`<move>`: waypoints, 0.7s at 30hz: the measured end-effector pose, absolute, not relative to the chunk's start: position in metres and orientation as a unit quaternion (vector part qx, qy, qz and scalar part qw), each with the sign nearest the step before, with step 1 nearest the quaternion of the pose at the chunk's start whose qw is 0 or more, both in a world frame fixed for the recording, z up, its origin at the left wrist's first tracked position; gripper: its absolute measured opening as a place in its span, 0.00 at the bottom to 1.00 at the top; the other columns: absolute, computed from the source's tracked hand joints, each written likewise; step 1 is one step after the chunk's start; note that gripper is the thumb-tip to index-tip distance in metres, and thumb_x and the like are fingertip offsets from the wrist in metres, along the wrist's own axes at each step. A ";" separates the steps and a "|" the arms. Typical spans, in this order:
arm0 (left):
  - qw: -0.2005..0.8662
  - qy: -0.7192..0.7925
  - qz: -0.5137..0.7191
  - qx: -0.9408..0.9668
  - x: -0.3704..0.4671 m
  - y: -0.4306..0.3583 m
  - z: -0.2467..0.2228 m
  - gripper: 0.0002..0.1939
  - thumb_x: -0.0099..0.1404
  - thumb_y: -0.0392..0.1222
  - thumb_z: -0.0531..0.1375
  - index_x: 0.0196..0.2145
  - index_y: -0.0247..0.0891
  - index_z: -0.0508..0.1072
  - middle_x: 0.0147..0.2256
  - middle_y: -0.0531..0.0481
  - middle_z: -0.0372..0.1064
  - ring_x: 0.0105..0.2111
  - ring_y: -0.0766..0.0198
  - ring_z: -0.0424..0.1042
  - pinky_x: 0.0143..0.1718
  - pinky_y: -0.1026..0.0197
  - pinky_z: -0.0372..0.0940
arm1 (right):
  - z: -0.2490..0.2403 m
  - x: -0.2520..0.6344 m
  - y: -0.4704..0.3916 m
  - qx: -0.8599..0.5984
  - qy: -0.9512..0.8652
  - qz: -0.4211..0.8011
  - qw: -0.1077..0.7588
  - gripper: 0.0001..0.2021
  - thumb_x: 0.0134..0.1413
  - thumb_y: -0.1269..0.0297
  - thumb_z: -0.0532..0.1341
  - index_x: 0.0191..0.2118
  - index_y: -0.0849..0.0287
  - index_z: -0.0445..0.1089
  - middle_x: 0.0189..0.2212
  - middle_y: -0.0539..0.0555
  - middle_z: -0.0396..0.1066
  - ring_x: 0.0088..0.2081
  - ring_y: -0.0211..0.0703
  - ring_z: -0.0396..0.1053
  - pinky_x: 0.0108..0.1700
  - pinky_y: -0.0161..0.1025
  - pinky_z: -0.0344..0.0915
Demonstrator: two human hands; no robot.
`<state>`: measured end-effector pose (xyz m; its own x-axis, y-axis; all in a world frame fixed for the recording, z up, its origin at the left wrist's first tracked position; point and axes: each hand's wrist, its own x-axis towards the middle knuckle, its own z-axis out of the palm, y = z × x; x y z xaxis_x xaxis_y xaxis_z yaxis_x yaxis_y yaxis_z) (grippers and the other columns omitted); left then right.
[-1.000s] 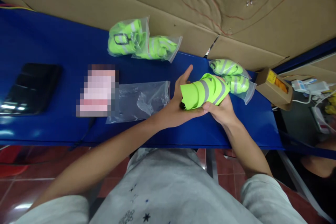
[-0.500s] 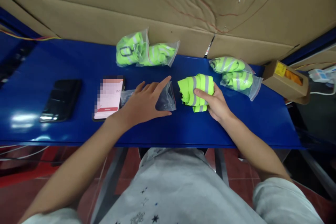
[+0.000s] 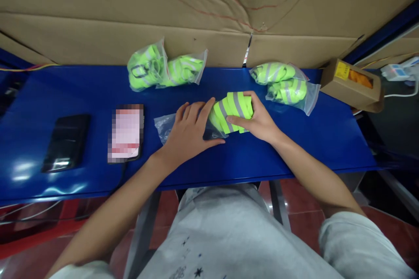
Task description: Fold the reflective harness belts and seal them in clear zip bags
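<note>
A folded bundle of neon-yellow reflective strap (image 3: 233, 111) with grey stripes is gripped in my right hand (image 3: 257, 117), thumb on top. The bundle's left end meets the mouth of a clear plastic bag (image 3: 214, 131) and seems partly inside it. My left hand (image 3: 190, 130) lies over that bag with fingers and thumb spread, its thumb and forefinger on either side of the opening. The bag's other end (image 3: 163, 125) shows left of my left hand; the part between is hidden under my palm.
Bagged neon straps lie at the back left (image 3: 147, 67) and back right (image 3: 288, 90) of the blue table (image 3: 310, 144). A phone (image 3: 126, 133) and a black wallet-like item (image 3: 67, 141) are on the left. A cardboard box (image 3: 352, 85) stands at the right end.
My right hand has carried the strap bundle left, up to the bag's mouth beside my left hand. The left hand stays spread over the bag. The camera view has shifted slightly.
</note>
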<state>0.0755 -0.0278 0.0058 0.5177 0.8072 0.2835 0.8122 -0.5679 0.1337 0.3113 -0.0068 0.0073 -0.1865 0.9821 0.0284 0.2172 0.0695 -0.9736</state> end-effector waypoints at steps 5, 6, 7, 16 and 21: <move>-0.036 -0.449 -0.167 -0.877 0.084 -0.008 0.006 0.58 0.56 0.70 0.71 0.71 0.34 0.56 0.64 0.30 0.64 0.64 0.36 0.66 0.67 0.39 0.60 | 0.009 0.314 -0.006 -0.457 -0.659 0.450 0.392 0.34 0.45 0.46 0.77 0.53 0.52 0.63 0.45 0.51 0.73 0.46 0.50 0.73 0.48 0.47 0.70; -0.053 -0.449 -0.167 -0.876 0.086 -0.006 0.004 0.59 0.56 0.71 0.71 0.72 0.35 0.54 0.64 0.30 0.65 0.63 0.36 0.68 0.64 0.41 0.63 | 0.009 0.314 -0.006 -0.462 -0.655 0.446 0.398 0.34 0.45 0.46 0.76 0.53 0.52 0.63 0.44 0.51 0.73 0.46 0.50 0.73 0.48 0.47 0.70; -0.066 -0.452 -0.168 -0.874 0.089 -0.004 0.002 0.60 0.56 0.71 0.71 0.73 0.35 0.53 0.64 0.30 0.65 0.61 0.36 0.70 0.61 0.42 0.66 | 0.008 0.314 -0.006 -0.468 -0.649 0.441 0.407 0.34 0.46 0.46 0.76 0.53 0.53 0.63 0.44 0.51 0.73 0.45 0.50 0.73 0.48 0.47 0.70; -0.080 -0.494 -0.179 -0.847 0.099 -0.008 0.000 0.64 0.58 0.70 0.70 0.76 0.35 0.44 0.65 0.27 0.64 0.61 0.36 0.71 0.62 0.44 0.63 | -0.001 0.303 -0.012 -0.537 -0.660 0.375 0.368 0.33 0.54 0.43 0.71 0.55 0.52 0.56 0.42 0.54 0.74 0.39 0.50 0.73 0.40 0.47 0.70; -0.086 -0.491 -0.182 -0.848 0.097 -0.009 0.003 0.62 0.60 0.69 0.69 0.76 0.36 0.44 0.66 0.29 0.64 0.59 0.38 0.72 0.60 0.47 0.64 | 0.010 0.300 -0.018 -0.539 -0.694 0.332 0.342 0.29 0.57 0.47 0.70 0.54 0.51 0.56 0.38 0.51 0.72 0.36 0.49 0.72 0.39 0.46 0.69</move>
<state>0.0966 -0.0085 0.0027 0.4521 0.8634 0.2239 0.8012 -0.5034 0.3235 0.3002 -0.0183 0.0103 -0.1854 0.9757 0.1170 0.5206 0.1985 -0.8304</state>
